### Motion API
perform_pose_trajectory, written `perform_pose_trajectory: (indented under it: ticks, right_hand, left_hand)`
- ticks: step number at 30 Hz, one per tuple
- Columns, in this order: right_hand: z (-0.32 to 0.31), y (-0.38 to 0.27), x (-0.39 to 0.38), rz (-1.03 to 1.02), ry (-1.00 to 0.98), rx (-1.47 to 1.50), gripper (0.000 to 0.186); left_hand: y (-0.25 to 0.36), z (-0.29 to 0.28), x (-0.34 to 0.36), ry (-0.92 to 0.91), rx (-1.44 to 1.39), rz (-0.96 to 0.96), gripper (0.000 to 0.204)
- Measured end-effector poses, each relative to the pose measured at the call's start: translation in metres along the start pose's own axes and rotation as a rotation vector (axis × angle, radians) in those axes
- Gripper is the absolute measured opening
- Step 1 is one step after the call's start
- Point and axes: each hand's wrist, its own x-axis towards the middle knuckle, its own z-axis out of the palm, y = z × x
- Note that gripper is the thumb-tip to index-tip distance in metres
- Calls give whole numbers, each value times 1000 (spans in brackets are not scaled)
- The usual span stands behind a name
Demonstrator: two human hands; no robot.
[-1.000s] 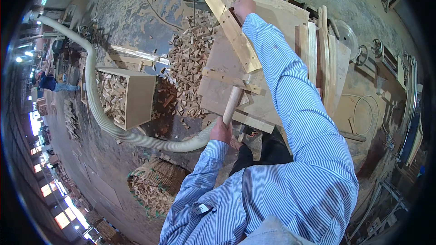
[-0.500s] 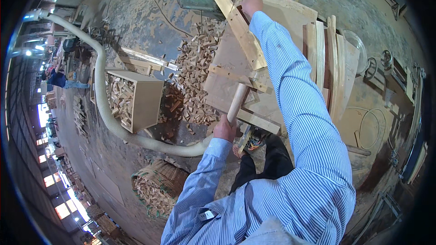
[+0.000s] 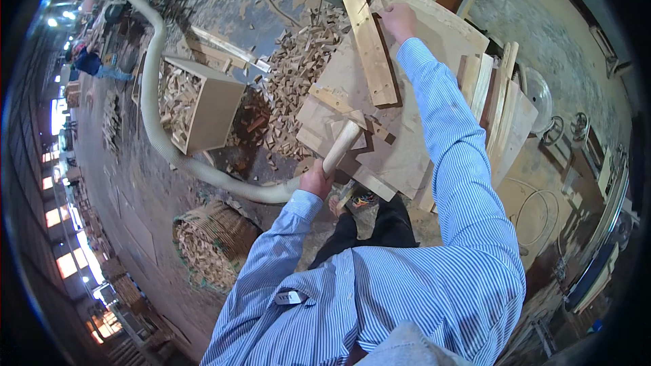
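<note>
My left hand (image 3: 316, 179) grips the lower end of a pale round wooden handle (image 3: 342, 146) that slants up over the near edge of a plywood work surface (image 3: 407, 135). My right hand (image 3: 399, 22) reaches far across the surface, fingers closed on the top of a long wooden plank (image 3: 368, 44) that lies lengthwise on the plywood. Short wood blocks (image 3: 346, 118) lie on the board near the handle's upper end. Both arms wear blue striped sleeves.
A pile of small wood offcuts (image 3: 295, 74) lies on the floor left of the surface, beside an open wooden box (image 3: 203, 105) of scraps. A thick pale hose (image 3: 152, 108) curves across the floor. A woven basket (image 3: 210, 244) holds offcuts. Boards (image 3: 498, 105) lean at the right. A person (image 3: 88, 62) stands far left.
The view has shifted, so the work surface and plank sit lower and nearer. My left hand has kept the handle and my right hand stayed on the plank's top end.
</note>
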Motion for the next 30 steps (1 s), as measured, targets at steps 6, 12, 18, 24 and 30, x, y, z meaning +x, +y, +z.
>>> perform_pose_trajectory:
  ticks: [6,12,18,24,30]
  right_hand:
    - [-3,-40,-44,-75,33,-97,47]
    - [15,-26,-80,60,68,12,42]
    - [-26,12,-200,371,381,1107,40]
    - [27,-143,-265,-44,129,600,40]
    - [80,-295,-370,-721,-107,261,59]
  left_hand:
    - [-14,-7,-25,-45,42,-16,40]
    - [-51,4,-42,-25,-21,-2,35]
    - [-73,3,-59,-93,-100,-72,26]
    - [-78,-22,-86,-69,-134,60,30]
    - [-92,-23,-98,-31,-161,130,27]
